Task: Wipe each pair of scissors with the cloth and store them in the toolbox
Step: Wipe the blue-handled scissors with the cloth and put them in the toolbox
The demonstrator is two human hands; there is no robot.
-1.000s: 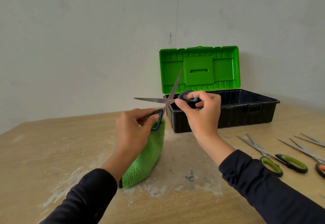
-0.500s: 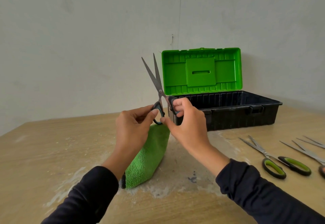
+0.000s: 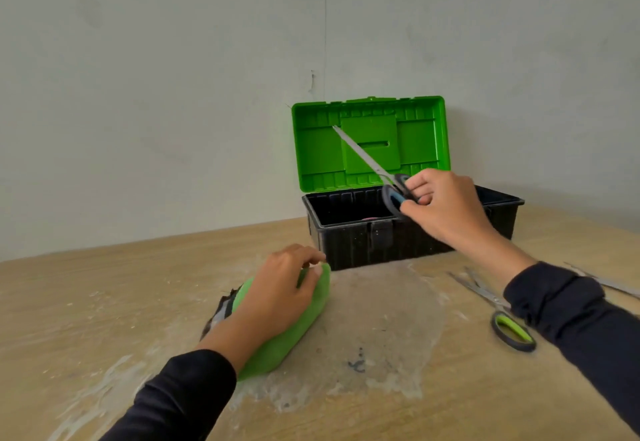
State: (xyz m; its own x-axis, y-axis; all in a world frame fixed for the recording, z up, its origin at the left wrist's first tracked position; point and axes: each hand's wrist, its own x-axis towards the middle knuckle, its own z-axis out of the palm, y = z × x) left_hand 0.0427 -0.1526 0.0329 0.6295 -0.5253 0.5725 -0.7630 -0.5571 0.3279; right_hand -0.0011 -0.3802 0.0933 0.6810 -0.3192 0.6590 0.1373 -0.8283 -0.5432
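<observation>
So the left hand (image 3: 277, 288) lets go of the scissors (image 3: 374, 167) and drops onto the cloth (image 3: 294, 333) on the table (image 3: 104, 319), fingers curled over it. The right hand (image 3: 443, 208) pinches the handles alone now, blades shut, right above the toolbox (image 3: 353, 243). Wiping looks done, storing's next. Smooth steel, rubbery grips, fluffy cloth, ribbed plastic box.
</observation>
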